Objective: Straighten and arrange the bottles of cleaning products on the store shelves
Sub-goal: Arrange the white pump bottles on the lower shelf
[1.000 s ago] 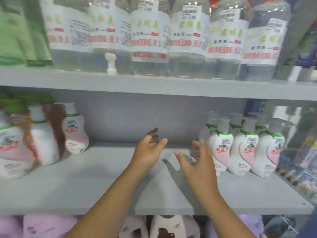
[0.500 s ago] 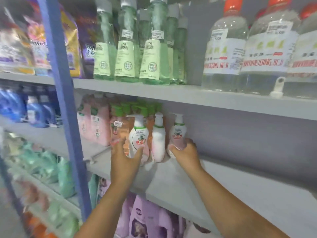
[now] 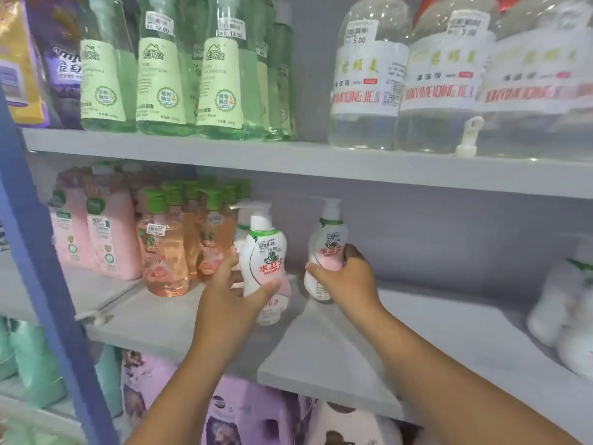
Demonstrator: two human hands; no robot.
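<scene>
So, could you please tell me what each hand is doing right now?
Left hand: closed on the nearer pump bottle.
Right hand: closed on the farther pump bottle.

lighting: i read it as soft and even, fairly bright, no hard glare. shadows: dim under the upper shelf [image 3: 321, 162], faint beneath the forearms. blur: white bottles at right edge [image 3: 564, 316] smeared; clear bottles [image 3: 449, 75] soft. distortion: wide-angle bending of the blue upright [image 3: 41, 268].
</scene>
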